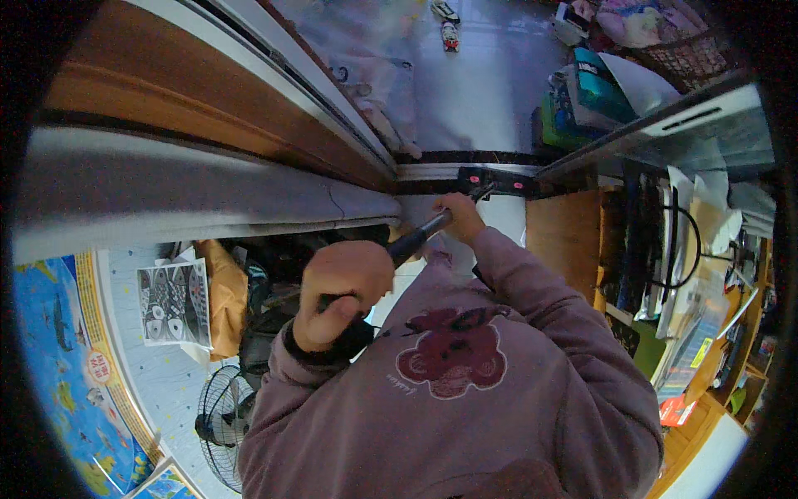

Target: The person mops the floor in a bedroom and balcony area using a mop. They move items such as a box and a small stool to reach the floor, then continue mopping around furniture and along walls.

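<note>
A long dark handle (421, 235) slants down and away from me, ending in a wide black flat mop head (492, 180) with two pinkish-red spots. This head lies at the door threshold, by the sliding track. Nearest to me, my left hand (345, 291) is closed around the upper end of the handle. Farther down the shaft, my right hand (460, 216) grips it a short way from the head. Both sleeves are dusty mauve.
A grey curtain (199, 187) hangs at left. A wooden cabinet side (565, 245) stands close at right, near a sliding glass door (706, 121). Beyond the threshold are boxes (598, 87), a basket (694, 62) and a small toy (450, 37). A fan (224, 424) stands lower left.
</note>
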Motion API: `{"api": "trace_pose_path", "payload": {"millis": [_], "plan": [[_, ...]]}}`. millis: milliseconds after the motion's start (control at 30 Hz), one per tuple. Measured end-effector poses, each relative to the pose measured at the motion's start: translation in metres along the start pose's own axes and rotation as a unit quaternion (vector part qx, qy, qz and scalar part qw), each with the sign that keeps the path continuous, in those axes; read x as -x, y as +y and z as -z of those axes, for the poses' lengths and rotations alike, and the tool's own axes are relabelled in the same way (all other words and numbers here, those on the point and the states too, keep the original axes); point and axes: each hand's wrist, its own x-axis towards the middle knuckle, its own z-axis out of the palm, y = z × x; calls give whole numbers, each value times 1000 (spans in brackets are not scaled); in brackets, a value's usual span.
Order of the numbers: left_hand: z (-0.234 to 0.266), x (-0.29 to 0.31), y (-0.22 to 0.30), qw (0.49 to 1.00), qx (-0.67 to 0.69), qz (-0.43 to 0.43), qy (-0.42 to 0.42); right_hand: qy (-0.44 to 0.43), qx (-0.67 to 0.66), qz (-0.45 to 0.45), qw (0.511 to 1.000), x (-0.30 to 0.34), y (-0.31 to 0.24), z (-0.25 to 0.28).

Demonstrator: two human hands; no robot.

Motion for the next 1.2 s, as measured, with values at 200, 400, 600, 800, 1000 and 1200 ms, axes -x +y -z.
{"api": "trace_pose_path", "payload": {"millis": [200,400,600,800,1000,1200], "plan": [[38,-6,21,995,-29,-55,78,-90,-198,70,974,-50,-27,-43],[88,-33,46,980,85,-65,-166,-153,-249,61,954,-88,-68,-74],[80,-62,45,978,24,-81,-192,-215,-162,143,952,-105,-45,-48],[69,-91,33,980,75,-67,-173,-182,-128,113,968,-105,-34,-12],[65,-80,-10,991,36,-17,126,-251,-10,40,967,-107,0,28],[67,-61,-12,991,47,-21,122,-258,-64,30,963,-101,15,2]]}}
